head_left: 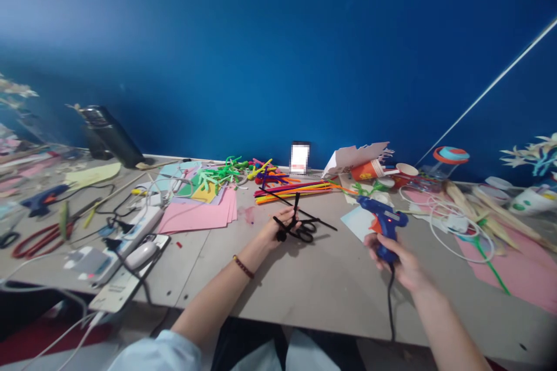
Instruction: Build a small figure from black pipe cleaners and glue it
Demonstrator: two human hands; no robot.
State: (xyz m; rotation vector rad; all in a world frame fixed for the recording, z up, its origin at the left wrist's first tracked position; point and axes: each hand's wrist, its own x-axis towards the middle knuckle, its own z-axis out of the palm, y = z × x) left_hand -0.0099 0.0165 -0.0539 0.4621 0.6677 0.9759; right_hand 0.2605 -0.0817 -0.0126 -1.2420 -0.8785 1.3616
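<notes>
Black pipe cleaners (302,231), left hand (281,227); glue gun (385,220), right hand (394,266); likely pink card (195,215).

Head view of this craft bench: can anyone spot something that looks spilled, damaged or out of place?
A pinkish-red smear marks the tabletop beside the pink paper sheets, near the black pipe cleaners in the left hand. At the back, an orange paper cup lies tipped on its side beside a jagged-cut white card.

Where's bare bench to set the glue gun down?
For the glue gun: bare tabletop lies before the pink paper, between the left hand and right hand, and between that paper and the white power strip. Crowded: back edge with pipe cleaners, far right with white cable.
</notes>
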